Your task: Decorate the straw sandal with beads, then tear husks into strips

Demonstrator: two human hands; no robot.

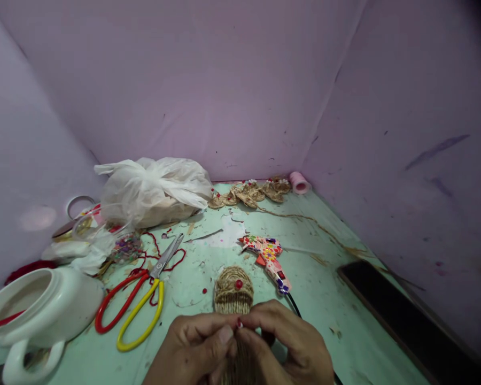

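My left hand [194, 345] and my right hand [291, 342] meet at the bottom centre, thumbs and forefingers pinched together. Between the fingertips sits a tiny red and white piece [239, 323], too small to name for certain. Just beyond and beneath the hands lies a woven straw slipper-like piece [228, 291] with a red bead [238, 284] on its rounded end. My hands partly cover its near end. A loose red bead [204, 291] rests on the table to its left. The flower-patterned glue gun [269, 251] lies beyond my right hand.
Red-and-yellow-handled scissors [159, 270] lie left, amid red yarn. A white ceramic pot [76, 291] tips at far left. Behind are a plastic bag [156, 184], straw pieces [246, 195] and a pink spool [299, 183]. A dark phone-like slab [401, 315] lies right. Walls enclose the table.
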